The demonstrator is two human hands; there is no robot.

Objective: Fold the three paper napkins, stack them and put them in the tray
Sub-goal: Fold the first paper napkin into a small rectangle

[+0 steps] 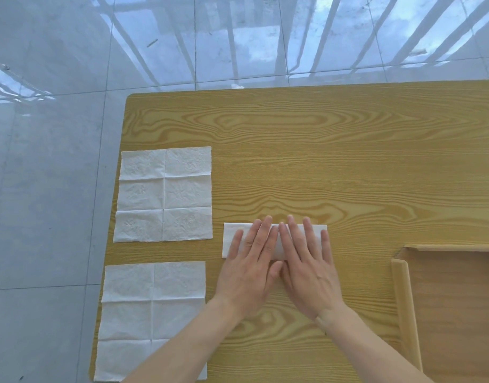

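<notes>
White folded napkin [232, 239] lies mid-table left of the tray [403, 299], left hand [248, 269] and right hand [307, 266] spread flat on it; best smoothed outward to set creases.

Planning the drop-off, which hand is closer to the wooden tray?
Right. The right hand presses the folded napkin on the side toward the wooden tray; the left hand lies beside it, farther away.

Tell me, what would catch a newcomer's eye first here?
Two bare hands, left hand and right hand, press flat on a folded napkin mid-table. Two unfolded napkins lie at the wooden table's left edge, one far, one near. A wooden tray waits at the right.
</notes>
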